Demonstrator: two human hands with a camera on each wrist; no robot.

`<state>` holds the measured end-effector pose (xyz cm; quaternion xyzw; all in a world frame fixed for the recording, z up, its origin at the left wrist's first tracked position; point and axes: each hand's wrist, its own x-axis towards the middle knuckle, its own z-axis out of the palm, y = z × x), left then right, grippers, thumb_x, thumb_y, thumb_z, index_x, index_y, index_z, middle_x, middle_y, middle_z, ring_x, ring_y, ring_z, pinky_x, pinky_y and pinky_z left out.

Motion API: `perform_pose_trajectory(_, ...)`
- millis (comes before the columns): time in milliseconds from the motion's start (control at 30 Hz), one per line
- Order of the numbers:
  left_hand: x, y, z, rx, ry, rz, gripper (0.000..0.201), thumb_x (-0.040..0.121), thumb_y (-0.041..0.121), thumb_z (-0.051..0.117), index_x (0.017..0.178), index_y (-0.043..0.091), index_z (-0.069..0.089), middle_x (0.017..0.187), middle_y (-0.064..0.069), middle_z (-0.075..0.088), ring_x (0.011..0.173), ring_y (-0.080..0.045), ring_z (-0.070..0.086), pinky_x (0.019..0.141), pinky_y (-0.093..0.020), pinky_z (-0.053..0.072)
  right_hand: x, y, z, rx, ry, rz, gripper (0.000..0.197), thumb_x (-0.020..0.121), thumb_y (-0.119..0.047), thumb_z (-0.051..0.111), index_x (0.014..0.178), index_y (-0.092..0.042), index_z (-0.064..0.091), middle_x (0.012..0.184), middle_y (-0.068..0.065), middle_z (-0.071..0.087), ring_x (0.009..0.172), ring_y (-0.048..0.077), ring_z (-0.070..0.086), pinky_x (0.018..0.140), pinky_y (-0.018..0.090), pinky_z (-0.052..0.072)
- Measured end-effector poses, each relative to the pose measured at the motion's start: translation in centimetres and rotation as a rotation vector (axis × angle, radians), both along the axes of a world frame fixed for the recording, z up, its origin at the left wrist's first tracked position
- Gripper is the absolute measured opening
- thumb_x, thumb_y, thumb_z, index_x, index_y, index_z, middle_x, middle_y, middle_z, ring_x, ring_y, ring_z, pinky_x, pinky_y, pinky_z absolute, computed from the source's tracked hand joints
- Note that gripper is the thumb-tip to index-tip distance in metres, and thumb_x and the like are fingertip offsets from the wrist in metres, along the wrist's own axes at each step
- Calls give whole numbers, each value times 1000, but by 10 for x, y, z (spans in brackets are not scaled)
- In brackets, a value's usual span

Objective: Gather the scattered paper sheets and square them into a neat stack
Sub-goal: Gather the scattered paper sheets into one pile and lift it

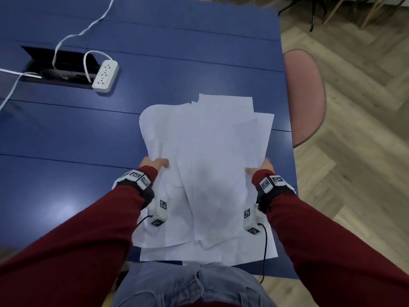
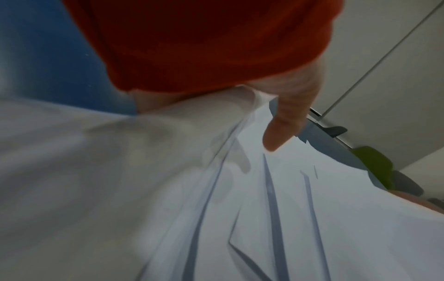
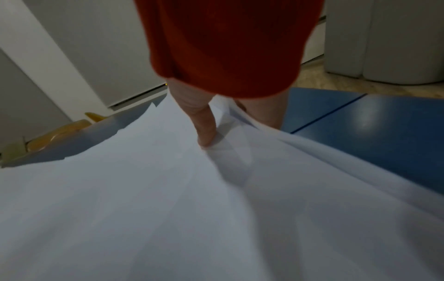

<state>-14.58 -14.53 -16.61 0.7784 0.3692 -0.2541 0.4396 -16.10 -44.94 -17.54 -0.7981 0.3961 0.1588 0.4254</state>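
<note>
Several white paper sheets (image 1: 205, 165) lie in a loose, uneven bundle on the blue table (image 1: 66, 134), their edges fanned and out of line. My left hand (image 1: 156, 163) grips the bundle's left edge, thumb on top (image 2: 278, 131) and fingers hidden beneath the sheets (image 2: 216, 209). My right hand (image 1: 263, 167) pinches the right edge, thumb pressed on the top sheet (image 3: 205, 133) with the fingers under the paper (image 3: 168, 199). Between the hands the sheets bow and lift off the table. The far corners spread apart; one sheet (image 1: 177, 253) sticks out at the near edge.
A white power strip (image 1: 105, 76) with cables lies at the back left beside an open cable hatch (image 1: 59, 67). A pink chair seat (image 1: 305, 96) stands just past the table's right edge. Wooden floor (image 1: 354, 151) is to the right.
</note>
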Motion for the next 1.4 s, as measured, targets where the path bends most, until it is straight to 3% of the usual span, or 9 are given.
perform_pose_trajectory(100, -1, 4, 2, -25, 2, 0, 51, 44, 17, 53, 90, -5, 53, 93, -17, 49, 65, -27, 46, 60, -25, 38, -2, -8, -3, 82, 7, 18, 41, 79, -8, 64, 119, -2, 54, 110, 11, 64, 89, 24, 56, 82, 27, 41)
perform_pose_trajectory(167, 3, 9, 5, 21, -48, 77, 48, 59, 13, 64, 102, -8, 57, 99, -20, 59, 76, -32, 59, 72, -30, 50, 5, -17, 2, 64, -20, -50, 34, 79, -12, 63, 111, -2, 60, 97, 8, 63, 84, 23, 55, 77, 27, 40)
perform_pose_trajectory(300, -3, 20, 3, 106, -46, 148, 55, 68, 12, 78, 117, -2, 55, 118, -19, 63, 107, -35, 61, 88, -36, 47, 5, -13, 6, 48, -2, -150, 52, 79, -29, 68, 121, 0, 55, 121, 14, 61, 110, 33, 59, 87, 32, 43)
perform_pose_trajectory(533, 1, 6, 5, 115, -73, 154, 57, 66, 53, 69, 96, 4, 62, 91, -15, 68, 83, -34, 64, 84, -41, 53, 9, 27, 14, -36, 4, 47, 71, 79, -35, 68, 133, 1, 39, 140, 17, 43, 127, 32, 45, 99, 34, 39)
perform_pose_trajectory(767, 33, -11, 30, -47, -69, 125, 87, 83, 68, 34, 137, 0, 37, 145, -19, 41, 133, -35, 39, 112, -40, 25, 18, 30, 27, -200, 62, 37, 89, 67, -27, 80, 134, 1, 29, 142, 16, 28, 126, 31, 44, 104, 35, 38)
perform_pose_trajectory(833, 31, -7, 29, -109, -16, 87, 95, 73, 73, 46, 137, 3, 39, 143, -18, 45, 130, -34, 43, 111, -40, 29, 18, 38, 25, -215, 93, 26, 93, 64, -30, 82, 132, 4, 29, 141, 19, 34, 131, 32, 38, 108, 38, 34)
perform_pose_trajectory(900, 24, 1, 24, -100, -11, 2, 77, 69, 53, 70, 125, 3, 52, 130, -16, 58, 112, -31, 57, 97, -35, 43, 17, 53, 22, -186, 133, -23, 90, 60, -30, 85, 127, 1, 34, 138, 20, 42, 131, 34, 39, 107, 42, 36)
perform_pose_trajectory(1033, 27, 1, 22, -86, -9, -75, 49, 72, 12, 75, 117, 2, 57, 119, -15, 64, 95, -26, 60, 83, -30, 45, 21, 80, 26, -211, 201, 30, 72, 63, -38, 81, 117, -2, 52, 137, 13, 34, 129, 33, 32, 102, 43, 35)
perform_pose_trajectory(1400, 34, 21, 19, -103, 4, -21, 77, 57, 33, 76, 121, 1, 48, 111, -14, 63, 96, -33, 62, 89, -38, 50, 10, 94, 21, -8, 174, -58, 71, 71, -13, 76, 130, -2, 38, 133, 18, 51, 120, 33, 53, 96, 37, 44)
